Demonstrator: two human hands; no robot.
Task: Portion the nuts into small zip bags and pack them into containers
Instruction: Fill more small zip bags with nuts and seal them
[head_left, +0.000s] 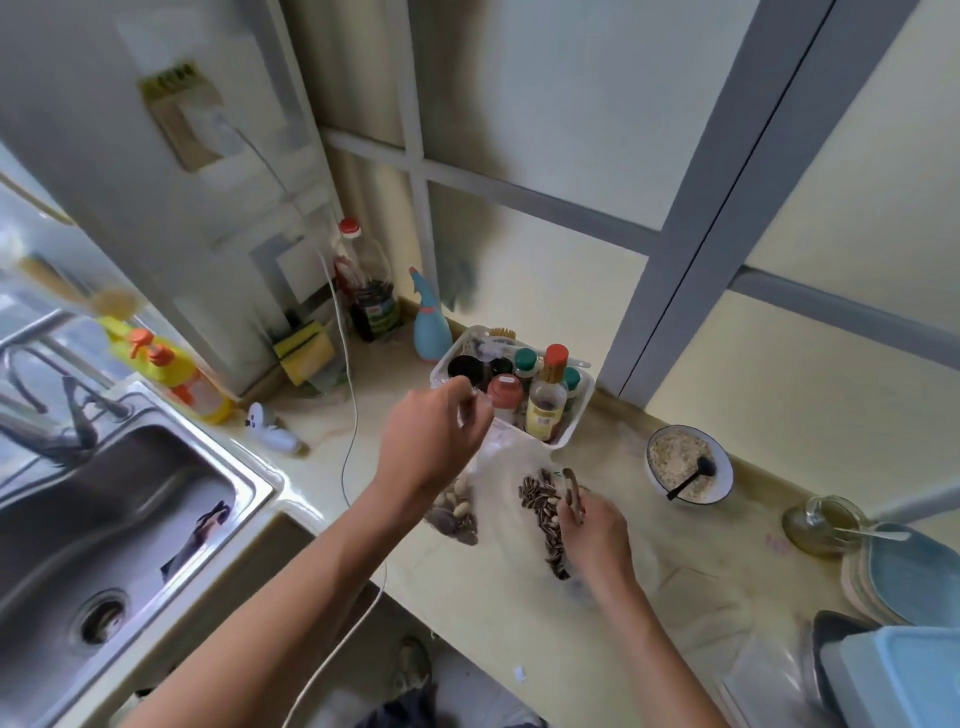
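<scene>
On the pale table (691, 587) beside a steel sink (130, 499), nuts were being portioned when the head view was recorded. A clear zip bag (506, 457) was held up by its top edge, pinched in the grip of the left hand (434, 441), with its lower part hanging down to the table. Pale nuts (457, 506) were seen at the bag's lower left, partly hidden by the left wrist. A heap of striped sunflower seeds (540, 491) was spread just beside them, and the right hand (595, 530) was laid on that heap, fingers curled around a small pinch of seeds. Whether the seeds lay inside a second bag or loose could not be told. Behind the hands a white caddy (576, 421) of condiment bottles was stood, with a bowl (690, 470) of grain well to the right. The filling step was judged to be in hand. For the next move, the bag's mouth would need to be kept wide and the gathered seeds carried up and dropped in without spilling.
</scene>
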